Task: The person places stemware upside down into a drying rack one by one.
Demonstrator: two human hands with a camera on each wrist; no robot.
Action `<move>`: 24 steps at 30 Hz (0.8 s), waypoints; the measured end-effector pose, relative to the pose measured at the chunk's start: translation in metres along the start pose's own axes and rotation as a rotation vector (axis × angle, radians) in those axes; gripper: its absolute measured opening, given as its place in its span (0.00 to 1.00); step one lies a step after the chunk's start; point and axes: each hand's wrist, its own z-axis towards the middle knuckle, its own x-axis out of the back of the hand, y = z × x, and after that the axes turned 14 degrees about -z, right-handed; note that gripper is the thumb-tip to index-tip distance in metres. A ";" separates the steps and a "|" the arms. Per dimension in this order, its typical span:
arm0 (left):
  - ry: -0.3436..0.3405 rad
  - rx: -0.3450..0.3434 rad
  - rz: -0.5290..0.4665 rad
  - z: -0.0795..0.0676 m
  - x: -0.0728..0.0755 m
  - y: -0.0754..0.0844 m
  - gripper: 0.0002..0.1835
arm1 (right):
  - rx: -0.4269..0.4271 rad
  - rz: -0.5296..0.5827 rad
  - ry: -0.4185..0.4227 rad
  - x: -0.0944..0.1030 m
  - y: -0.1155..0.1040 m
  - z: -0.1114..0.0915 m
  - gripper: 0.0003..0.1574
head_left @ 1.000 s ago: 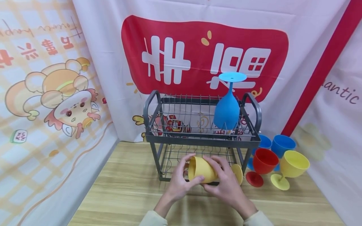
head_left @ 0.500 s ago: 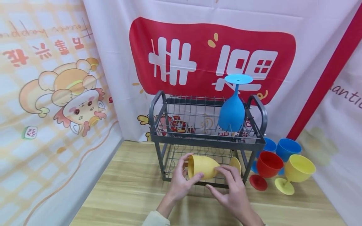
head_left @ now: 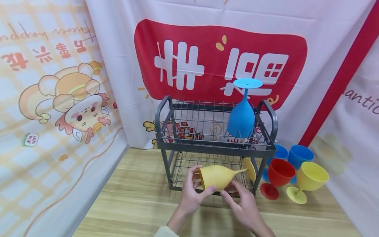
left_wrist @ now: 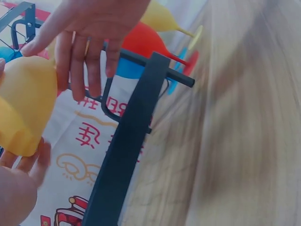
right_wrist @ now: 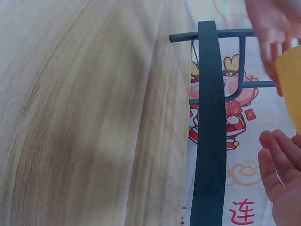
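A yellow goblet [head_left: 218,176] lies on its side in front of the rack's lower tier, its mouth to the left and its round foot to the right. My left hand [head_left: 190,194] grips the bowl near the rim, thumb on the near side and fingers behind. Beneath the bowl's stem end, my right hand [head_left: 244,205] has extended fingers; the left wrist view shows these fingers of the right hand [left_wrist: 94,37] nearly straight beside the bowl. Whether they touch it is hard to tell. The right wrist view catches only part of the goblet [right_wrist: 290,87].
The dark two-tier dish rack [head_left: 217,149] holds an upside-down blue goblet [head_left: 241,120] at its upper right. Right of the rack stand a red goblet [head_left: 281,172], another yellow goblet [head_left: 312,177] and blue goblets [head_left: 300,156] on the wooden table [head_left: 118,197]. Printed cloth hangs behind.
My right hand has let go of the bowl and shifted lower right, uncovering the stem. My left hand keeps its hold, and the goblet has turned slightly.
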 end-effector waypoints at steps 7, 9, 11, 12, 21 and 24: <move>-0.001 0.046 0.170 -0.006 0.005 -0.011 0.45 | -0.081 0.110 -0.014 0.002 -0.005 0.003 0.35; -0.013 0.060 0.205 -0.007 0.005 -0.014 0.46 | -0.080 0.130 -0.018 0.002 -0.007 0.005 0.39; -0.023 0.072 0.223 -0.007 0.004 -0.017 0.47 | -0.077 0.137 -0.026 0.002 -0.009 0.007 0.41; -0.024 0.075 0.233 -0.008 0.003 -0.018 0.48 | -0.075 0.134 -0.030 0.002 -0.010 0.008 0.42; -0.050 0.069 0.264 -0.011 -0.009 -0.028 0.49 | -0.105 0.065 -0.057 0.005 -0.016 0.015 0.54; -0.047 0.066 0.264 -0.011 -0.009 -0.028 0.49 | -0.133 0.078 -0.081 0.006 -0.017 0.018 0.56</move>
